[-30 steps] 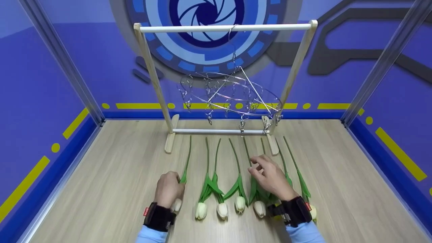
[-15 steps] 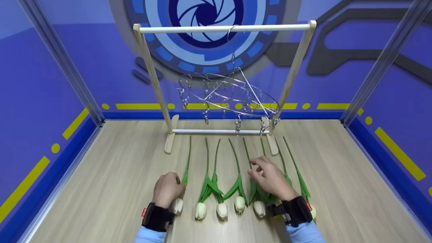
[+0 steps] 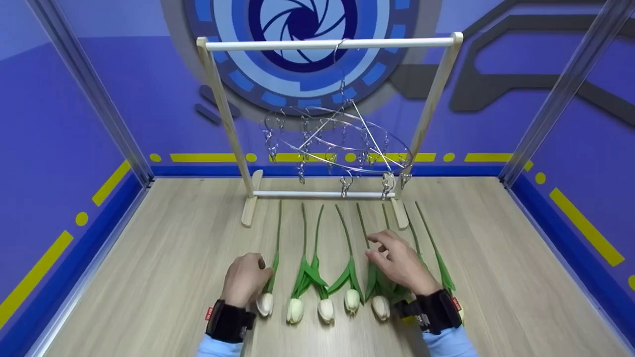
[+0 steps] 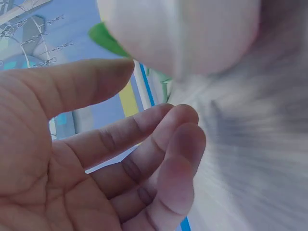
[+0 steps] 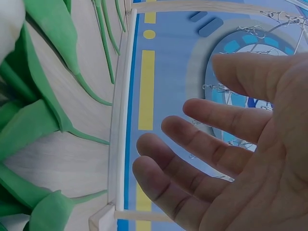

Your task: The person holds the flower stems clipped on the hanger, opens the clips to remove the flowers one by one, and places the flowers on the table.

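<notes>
Several white artificial tulips lie in a row on the table, stems pointing away. My left hand (image 3: 244, 278) is just left of the leftmost tulip (image 3: 265, 304), its fingers loosely bent. In the left wrist view, nothing sits between thumb and fingers, and the pale bloom (image 4: 187, 33) is just past the thumb tip. My right hand (image 3: 401, 260) hovers over the tulips at the right, partly hiding them. Its fingers are relaxed and apart in the right wrist view, with green leaves (image 5: 48, 33) off to the side.
Behind the flowers stands a wooden rack with a white top bar (image 3: 278, 45). From it hangs a round metal clip hanger (image 3: 342, 144) with several dangling clips. The rack's feet (image 3: 249, 212) reach close to the stem ends. Blue panels (image 3: 59, 124) enclose the table's sides and back.
My left hand has drawn slightly left, away from the leftmost tulip, whose bloom has shifted a little right. My right hand has barely moved. The hanger has swayed slightly.
</notes>
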`<state>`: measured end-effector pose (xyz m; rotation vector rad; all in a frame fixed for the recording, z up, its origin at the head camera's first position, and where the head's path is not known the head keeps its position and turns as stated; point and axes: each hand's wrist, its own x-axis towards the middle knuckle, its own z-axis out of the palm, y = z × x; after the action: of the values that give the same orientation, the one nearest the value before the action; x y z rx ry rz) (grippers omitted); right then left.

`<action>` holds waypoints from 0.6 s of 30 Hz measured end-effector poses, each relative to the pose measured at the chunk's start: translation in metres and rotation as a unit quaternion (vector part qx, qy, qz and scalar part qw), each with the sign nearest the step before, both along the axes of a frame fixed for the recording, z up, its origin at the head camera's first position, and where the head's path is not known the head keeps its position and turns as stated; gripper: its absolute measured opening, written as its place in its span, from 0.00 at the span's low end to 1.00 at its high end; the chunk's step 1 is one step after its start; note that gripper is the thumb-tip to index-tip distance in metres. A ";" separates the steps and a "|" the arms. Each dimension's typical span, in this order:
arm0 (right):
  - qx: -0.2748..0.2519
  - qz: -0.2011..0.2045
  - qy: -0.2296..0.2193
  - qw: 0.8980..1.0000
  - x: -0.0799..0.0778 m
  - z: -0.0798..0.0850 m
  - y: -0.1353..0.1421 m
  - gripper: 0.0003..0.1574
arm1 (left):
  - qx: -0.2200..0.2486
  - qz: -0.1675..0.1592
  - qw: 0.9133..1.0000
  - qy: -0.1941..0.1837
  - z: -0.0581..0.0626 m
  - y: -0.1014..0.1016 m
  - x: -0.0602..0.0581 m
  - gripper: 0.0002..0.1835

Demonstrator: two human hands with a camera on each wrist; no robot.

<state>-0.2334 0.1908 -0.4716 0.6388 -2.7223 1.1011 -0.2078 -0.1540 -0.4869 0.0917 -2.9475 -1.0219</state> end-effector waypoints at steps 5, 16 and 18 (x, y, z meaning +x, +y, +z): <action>0.000 -0.003 -0.005 1.000 0.000 0.003 0.002 0.19 | -0.004 -0.009 1.000 0.012 0.006 0.000 0.001 0.08; 0.008 -0.027 0.017 0.999 0.003 0.006 0.011 0.19 | 0.003 -0.043 0.992 0.116 0.026 0.005 0.010 0.07; 0.007 -0.026 0.034 0.999 0.004 0.006 0.014 0.19 | 0.002 -0.052 0.988 0.144 0.028 0.006 0.012 0.07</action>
<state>-0.2296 0.2045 -0.4661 0.5925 -2.6761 1.0295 -0.1961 -0.1477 -0.4588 -0.1948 -2.7102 -0.9610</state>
